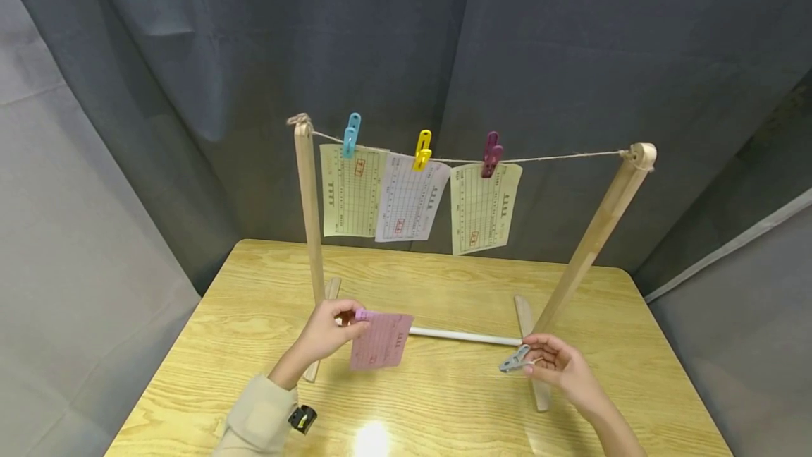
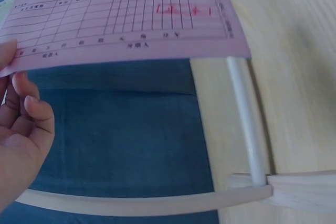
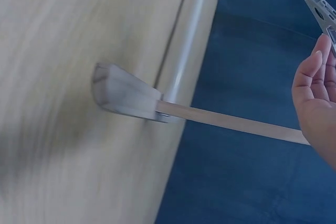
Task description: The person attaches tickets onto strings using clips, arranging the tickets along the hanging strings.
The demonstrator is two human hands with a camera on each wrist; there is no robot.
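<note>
Left hand: As I look down, my left hand (image 1: pixel 326 333) pinches the pink slip (image 1: pixel 380 340) by its top corner, so it hangs flat.
Right hand: my right hand (image 1: pixel 561 365) grips a grey peg (image 1: pixel 515 360), tip out, I think to clip with.
Table: both hands hover apart over the wooden table (image 1: pixel 444 400).
Rack: the string (image 1: pixel 558 156) behind has three slips pegged up, with free room on the right.

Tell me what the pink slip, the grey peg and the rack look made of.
Pink slip: thin printed paper, matte; it bends in the left hand. Grey peg, in the right hand: probably moulded plastic. Rack posts: pale unfinished-looking wood, visible grain.
</note>
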